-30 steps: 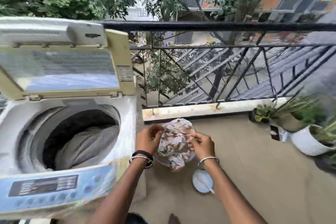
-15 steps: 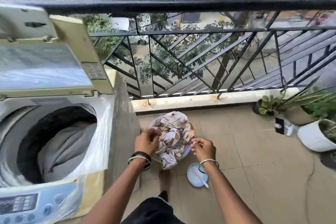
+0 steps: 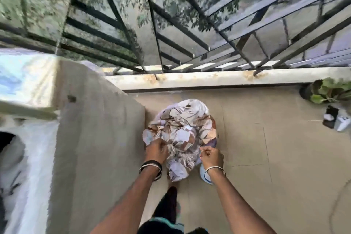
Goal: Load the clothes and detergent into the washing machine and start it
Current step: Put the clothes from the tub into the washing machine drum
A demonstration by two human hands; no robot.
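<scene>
Left hand (image 3: 156, 150): fingers curled tight into the left edge of the cloth (image 3: 182, 138), a pinch of fabric gathered in the grip; dark and silver bangles (image 3: 151, 168) sit on the wrist.
Right hand (image 3: 211, 156): closed on the cloth's lower right edge, thumb and fingers pressed together on the fabric; one thin bangle (image 3: 215, 168) on the wrist.
Cloth: a crumpled bundle printed in brown, white and pale purple, bunched between the two hands above the floor (image 3: 266, 157), just right of the washer (image 3: 85, 138) (whether its far end rests in a container beneath cannot be told).
Dish (image 3: 204, 175): a pale blue round piece on the floor, directly under the right wrist and mostly hidden by it.
Washer: its beige side panel fills the left of the view, touching distance from the left hand; the white top (image 3: 28, 138) and a dark slice of the drum opening (image 3: 7, 138) show at the far left edge, blurred.
Leg (image 3: 169, 203): dark clothing between the forearms, low in the view.
Railing (image 3: 171, 24): black metal bars on a stained concrete kerb (image 3: 209, 79), beyond the cloth.
Right corner: a potted plant (image 3: 326, 91) against the kerb, with a small dark object (image 3: 330, 117) and a white one (image 3: 343, 123) beside it, well apart from the hands.
</scene>
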